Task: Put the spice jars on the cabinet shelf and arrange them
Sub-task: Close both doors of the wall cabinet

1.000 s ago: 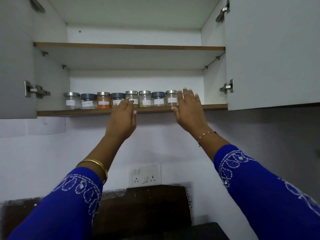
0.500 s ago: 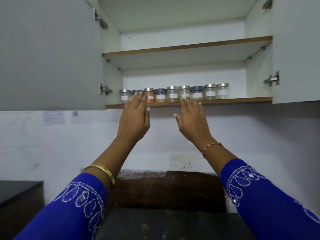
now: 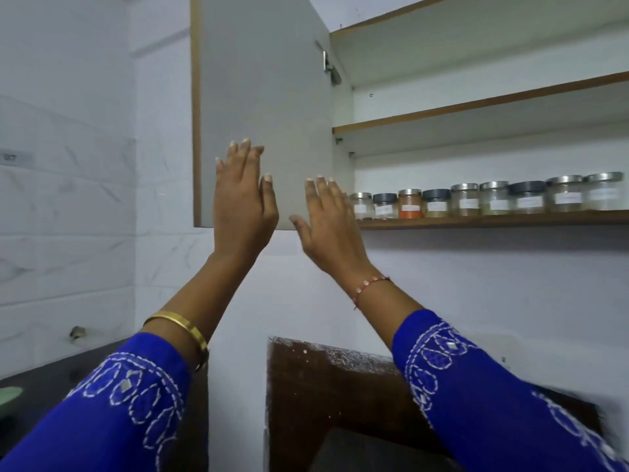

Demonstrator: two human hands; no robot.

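Several small glass spice jars [image 3: 493,199] with silver or dark lids and white labels stand in one row along the front of the lower cabinet shelf [image 3: 493,220]. One jar [image 3: 410,204] holds orange powder. My left hand [image 3: 243,202] is raised flat in front of the open left cabinet door [image 3: 262,97], fingers together and up, holding nothing. My right hand [image 3: 328,223] is raised beside it, just left of the row's left end, fingers spread, empty. Neither hand touches a jar.
An upper shelf [image 3: 476,107] above the jars is bare. Below lie a dark countertop [image 3: 41,383] at the left with a green object [image 3: 8,395] at the edge, and a dark brown backsplash panel [image 3: 326,386]. White tiled wall [image 3: 68,216] fills the left.
The view has swung left, so the jars now sit at the right. Both hands have come off the shelf edge and moved left, now in front of the open left door.
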